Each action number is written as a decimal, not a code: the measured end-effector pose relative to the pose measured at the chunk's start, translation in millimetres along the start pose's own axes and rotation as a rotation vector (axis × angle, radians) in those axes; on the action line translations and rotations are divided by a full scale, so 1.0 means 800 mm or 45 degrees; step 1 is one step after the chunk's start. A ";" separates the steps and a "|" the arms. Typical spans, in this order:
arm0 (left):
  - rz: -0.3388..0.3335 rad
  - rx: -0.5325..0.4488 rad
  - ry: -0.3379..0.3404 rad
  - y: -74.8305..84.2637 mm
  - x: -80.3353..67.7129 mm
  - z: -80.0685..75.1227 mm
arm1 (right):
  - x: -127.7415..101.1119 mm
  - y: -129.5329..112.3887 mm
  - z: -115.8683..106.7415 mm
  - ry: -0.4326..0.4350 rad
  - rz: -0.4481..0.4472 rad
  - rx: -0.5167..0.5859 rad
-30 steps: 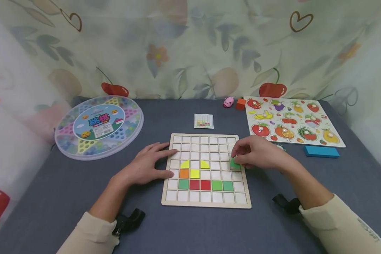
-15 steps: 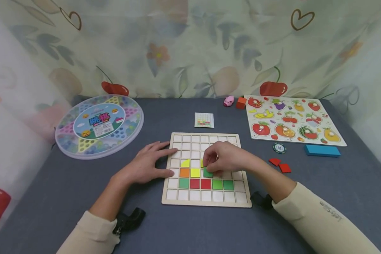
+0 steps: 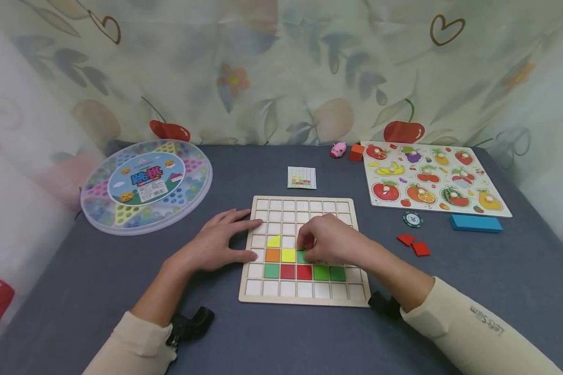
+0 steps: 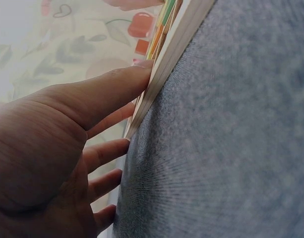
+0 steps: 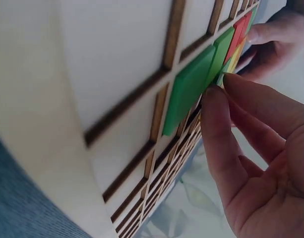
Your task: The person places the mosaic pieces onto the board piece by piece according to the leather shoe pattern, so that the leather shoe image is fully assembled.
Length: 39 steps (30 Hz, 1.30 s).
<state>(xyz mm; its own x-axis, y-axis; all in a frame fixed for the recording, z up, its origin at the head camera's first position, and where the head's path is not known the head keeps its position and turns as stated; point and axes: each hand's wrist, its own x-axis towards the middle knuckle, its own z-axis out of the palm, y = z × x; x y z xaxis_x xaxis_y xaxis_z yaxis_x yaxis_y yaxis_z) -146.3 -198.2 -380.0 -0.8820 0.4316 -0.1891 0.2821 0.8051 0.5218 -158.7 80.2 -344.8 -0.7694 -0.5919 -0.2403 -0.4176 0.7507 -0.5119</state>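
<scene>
A wooden grid board [image 3: 305, 302] lies on the table with coloured square tiles in its cells. My right hand [image 3: 333, 240] pinches a green tile [image 3: 302, 256] between thumb and finger, at the cell right of the yellow tile [image 3: 288, 255]. An orange tile [image 3: 272, 255] sits left of that yellow one. The row nearer me holds green and red tiles [image 3: 288, 272]. One round-cornered yellow tile [image 3: 274, 241] shows in the row above; the right hand hides its mate. Fingers spread, my left hand [image 3: 220, 242] rests at the board's left edge, its thumb [image 4: 134, 79] touching the rim.
A small pattern card [image 3: 302, 177] lies behind the board. Left stands a round Chinese checkers box [image 3: 146, 187]. To the right are a fruit puzzle [image 3: 431, 179], a blue block [image 3: 476, 223], a poker chip [image 3: 413, 219] and red pieces [image 3: 421, 249]. A pink pig [image 3: 338, 150] and orange cube [image 3: 356, 152] sit behind.
The right hand has carried the green tile left from the board's right edge and lowered it to the cell beside the yellow tile. The left hand stays in place.
</scene>
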 end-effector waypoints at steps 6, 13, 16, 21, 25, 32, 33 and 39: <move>0.007 -0.002 0.001 0.001 0.001 0.001 | -0.005 0.003 0.002 0.026 -0.025 -0.035; 0.010 0.003 0.006 -0.001 0.001 0.000 | -0.012 0.007 -0.001 0.057 -0.030 0.041; 0.017 0.003 0.010 -0.001 0.002 -0.001 | -0.022 0.017 -0.011 0.073 -0.021 0.112; 0.017 -0.005 0.012 0.000 0.000 0.001 | -0.048 0.052 -0.031 0.088 -0.033 0.155; 0.013 -0.010 0.015 0.001 0.000 0.004 | -0.077 0.083 -0.045 0.116 0.003 0.167; 0.009 -0.004 0.020 0.002 -0.001 0.004 | -0.126 0.134 -0.068 0.197 0.132 0.137; 0.008 -0.003 0.018 0.002 -0.001 0.004 | -0.131 0.141 -0.071 0.197 0.149 0.129; 0.005 -0.002 0.016 0.003 -0.001 0.004 | -0.151 0.178 -0.080 0.165 0.271 0.057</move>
<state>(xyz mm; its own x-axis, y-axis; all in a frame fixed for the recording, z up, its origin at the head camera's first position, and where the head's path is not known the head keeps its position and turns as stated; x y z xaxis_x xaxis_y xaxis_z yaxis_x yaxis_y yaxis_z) -143.6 -195.5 -381.3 -0.8855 0.4296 -0.1768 0.2850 0.8029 0.5235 -156.6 277.4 -336.1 -0.8945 -0.3771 -0.2401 -0.2201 0.8389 -0.4978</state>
